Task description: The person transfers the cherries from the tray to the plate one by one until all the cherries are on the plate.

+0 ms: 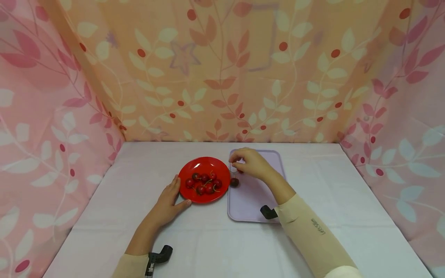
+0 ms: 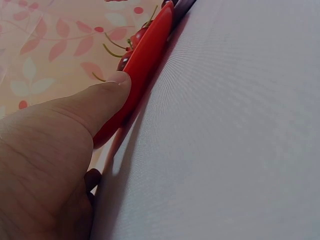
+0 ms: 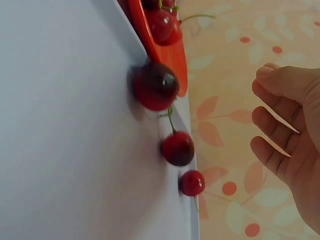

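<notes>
Dark red cherries with green stems [image 1: 209, 188] lie in a red plate [image 1: 204, 199]. My left hand [image 1: 169, 204] rests at the plate's left side, fingers along the rim; in the left wrist view its straight thumb [image 2: 107, 97] touches the plate's outer wall. Above the left part of a lilac tray [image 1: 253, 204] hovers my right hand [image 1: 253, 164], fingers loosely bent and nothing visible between them. Below it, a large dark cherry [image 3: 157, 86] sits on the tray beside the plate, with a second cherry [image 3: 178, 148] and a smaller one [image 3: 192, 183] farther along.
A white cloth [image 1: 194, 247] covers the table under plate and tray. Printed curtains [image 1: 222, 77] enclose the back and both sides. Black wrist mounts [image 1: 161, 255] stick out from both sleeves. The plate's right rim comes right up to the tray's left edge.
</notes>
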`<state>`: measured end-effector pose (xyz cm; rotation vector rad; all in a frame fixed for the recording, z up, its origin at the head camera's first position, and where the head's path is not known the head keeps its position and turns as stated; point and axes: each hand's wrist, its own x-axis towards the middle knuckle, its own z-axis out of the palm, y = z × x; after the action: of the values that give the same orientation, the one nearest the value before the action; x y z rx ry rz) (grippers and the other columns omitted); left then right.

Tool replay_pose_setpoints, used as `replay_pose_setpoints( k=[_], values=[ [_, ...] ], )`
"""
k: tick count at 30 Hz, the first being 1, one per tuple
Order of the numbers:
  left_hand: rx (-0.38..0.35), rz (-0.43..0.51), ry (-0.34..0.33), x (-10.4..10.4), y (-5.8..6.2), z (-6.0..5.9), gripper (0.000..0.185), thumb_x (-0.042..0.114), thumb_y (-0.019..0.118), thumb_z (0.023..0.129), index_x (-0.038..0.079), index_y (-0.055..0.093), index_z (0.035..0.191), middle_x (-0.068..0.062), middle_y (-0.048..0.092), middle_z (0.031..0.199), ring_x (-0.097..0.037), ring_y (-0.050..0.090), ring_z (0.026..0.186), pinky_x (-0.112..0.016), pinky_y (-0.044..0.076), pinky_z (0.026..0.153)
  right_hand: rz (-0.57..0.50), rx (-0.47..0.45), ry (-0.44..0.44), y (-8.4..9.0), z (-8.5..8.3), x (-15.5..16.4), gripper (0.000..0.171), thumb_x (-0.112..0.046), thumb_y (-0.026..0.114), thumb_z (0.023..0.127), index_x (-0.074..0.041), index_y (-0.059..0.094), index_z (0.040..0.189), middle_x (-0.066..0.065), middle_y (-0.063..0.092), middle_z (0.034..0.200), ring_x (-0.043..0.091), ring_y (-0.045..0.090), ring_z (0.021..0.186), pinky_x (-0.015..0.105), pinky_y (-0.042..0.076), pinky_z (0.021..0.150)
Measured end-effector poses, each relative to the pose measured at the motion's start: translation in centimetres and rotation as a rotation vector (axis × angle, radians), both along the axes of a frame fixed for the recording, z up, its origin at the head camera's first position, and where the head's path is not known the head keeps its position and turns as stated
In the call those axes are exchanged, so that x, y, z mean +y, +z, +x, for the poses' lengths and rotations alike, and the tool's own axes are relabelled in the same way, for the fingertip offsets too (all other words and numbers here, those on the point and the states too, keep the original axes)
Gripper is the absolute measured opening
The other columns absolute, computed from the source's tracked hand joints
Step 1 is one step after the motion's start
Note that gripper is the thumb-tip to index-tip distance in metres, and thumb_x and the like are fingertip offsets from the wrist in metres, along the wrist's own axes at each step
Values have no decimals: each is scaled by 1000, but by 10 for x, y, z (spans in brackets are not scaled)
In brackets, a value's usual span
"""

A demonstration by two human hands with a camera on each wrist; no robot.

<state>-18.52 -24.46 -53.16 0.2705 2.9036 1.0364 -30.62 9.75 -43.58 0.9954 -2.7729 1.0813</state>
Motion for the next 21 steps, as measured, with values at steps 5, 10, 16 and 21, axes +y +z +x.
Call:
replay_pose_setpoints(
  k=[5, 10, 16, 21],
  values=[
    [-4, 10, 1, 0, 1, 1, 102, 54, 72, 91, 10, 16, 164, -8, 7, 173, -40, 13, 157, -64, 24, 120, -9, -19, -15, -3, -3, 8, 9, -9, 75, 91, -13, 77, 100, -1, 71, 95, 31, 64, 99, 47, 55, 91],
    [18, 7, -9, -2, 0, 0, 101, 53, 71, 91, 7, 17, 164, -11, 8, 173, -42, 13, 157, -65, 22, 120, 1, -49, 2, -14, -3, 12, 13, -7, 75, 91, -6, 78, 103, -3, 72, 93, 27, 62, 94, 51, 53, 90],
    [20, 11, -13, -2, -1, -1, 101, 54, 71, 91, 8, 17, 164, -10, 9, 173, -42, 13, 157, -66, 22, 120, 4, -31, 15, -26, -3, 16, 14, -3, 76, 89, -4, 77, 103, 1, 74, 94, 21, 63, 91, 53, 54, 92],
    [7, 11, -6, -1, 0, 0, 102, 54, 72, 91, 8, 17, 164, -9, 8, 173, -41, 14, 157, -65, 24, 119, 55, -6, 26, -31, -3, 15, 15, -4, 76, 89, -6, 78, 104, 1, 74, 95, 20, 65, 92, 43, 55, 90]
  ],
)
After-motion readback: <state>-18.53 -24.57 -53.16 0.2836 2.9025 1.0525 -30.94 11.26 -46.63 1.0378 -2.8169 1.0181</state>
